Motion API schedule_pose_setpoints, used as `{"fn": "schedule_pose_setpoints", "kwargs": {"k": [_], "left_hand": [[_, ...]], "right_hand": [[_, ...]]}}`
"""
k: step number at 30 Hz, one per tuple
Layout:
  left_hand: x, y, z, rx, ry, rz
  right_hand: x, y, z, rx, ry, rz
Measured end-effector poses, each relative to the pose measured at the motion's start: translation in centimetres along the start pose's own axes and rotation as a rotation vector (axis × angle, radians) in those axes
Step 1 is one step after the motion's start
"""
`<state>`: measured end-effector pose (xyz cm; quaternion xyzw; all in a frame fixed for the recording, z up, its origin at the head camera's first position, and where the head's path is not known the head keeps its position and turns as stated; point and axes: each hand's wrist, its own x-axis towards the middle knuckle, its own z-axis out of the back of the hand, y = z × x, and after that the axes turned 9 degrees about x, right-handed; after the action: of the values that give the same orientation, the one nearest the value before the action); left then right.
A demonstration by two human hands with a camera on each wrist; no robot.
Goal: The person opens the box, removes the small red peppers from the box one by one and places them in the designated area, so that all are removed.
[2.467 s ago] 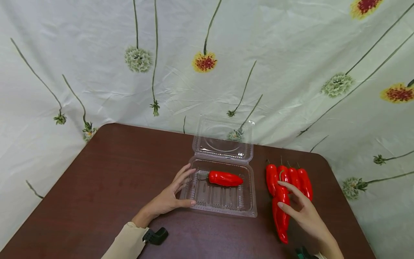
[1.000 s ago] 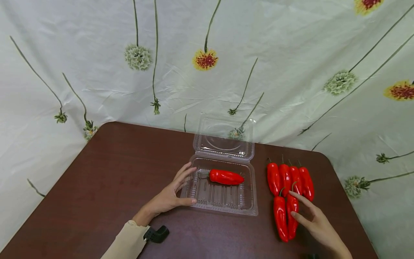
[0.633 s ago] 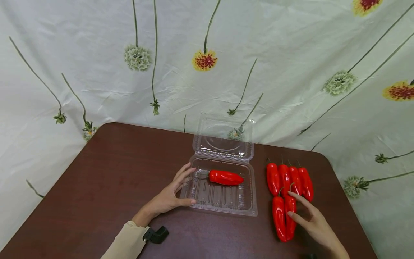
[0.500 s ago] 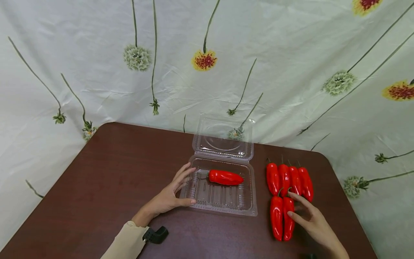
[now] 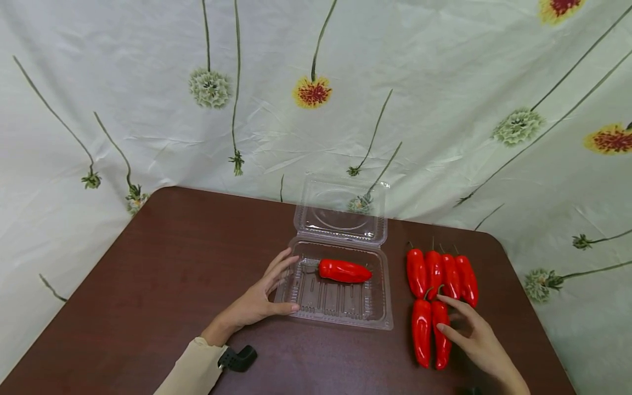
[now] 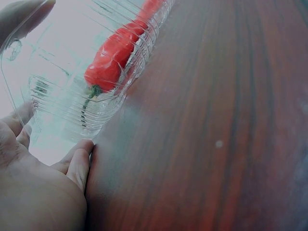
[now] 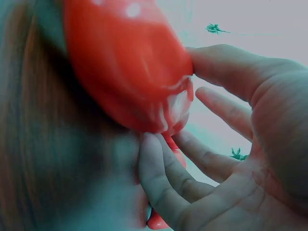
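My left hand rests at the left front corner of a clear plastic clamshell container, thumb on its front edge and fingers spread along its side. Inside lies one red pepper, stem to the left; it also shows through the wall in the left wrist view. My right hand pinches the right pepper of two lying side by side at the front; the other pepper is just left of it. In the right wrist view, thumb and fingertips touch the glossy pepper from two sides.
Behind the two front peppers, several more red peppers lie in a row with stems pointing back. The container's lid stands raised at the rear. A floral cloth hangs behind the brown table.
Two front peppers that overlapped earlier now lie side by side. Since one second ago, both have shifted slightly left, the right one with my right hand. My left hand and the container stay put.
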<state>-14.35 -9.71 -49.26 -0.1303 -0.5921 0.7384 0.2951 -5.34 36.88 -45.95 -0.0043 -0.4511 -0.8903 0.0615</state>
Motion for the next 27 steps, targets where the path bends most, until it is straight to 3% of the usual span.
{"fn": "schedule_pose_setpoints", "kwargs": {"k": [8, 17, 27], "left_hand": [[0.0, -0.1, -0.1, 0.002, 0.003, -0.008], [0.0, 0.0, -0.1, 0.013, -0.002, 0.001], [0.0, 0.0, 0.1, 0.021, -0.003, 0.005]], "right_hand": [[-0.1, 0.2, -0.1, -0.086, -0.036, 0.051], [0.1, 0.5, 0.4, -0.06, -0.08, 0.054], [1.3, 1.9, 1.3, -0.097, -0.063, 0.052]]}}
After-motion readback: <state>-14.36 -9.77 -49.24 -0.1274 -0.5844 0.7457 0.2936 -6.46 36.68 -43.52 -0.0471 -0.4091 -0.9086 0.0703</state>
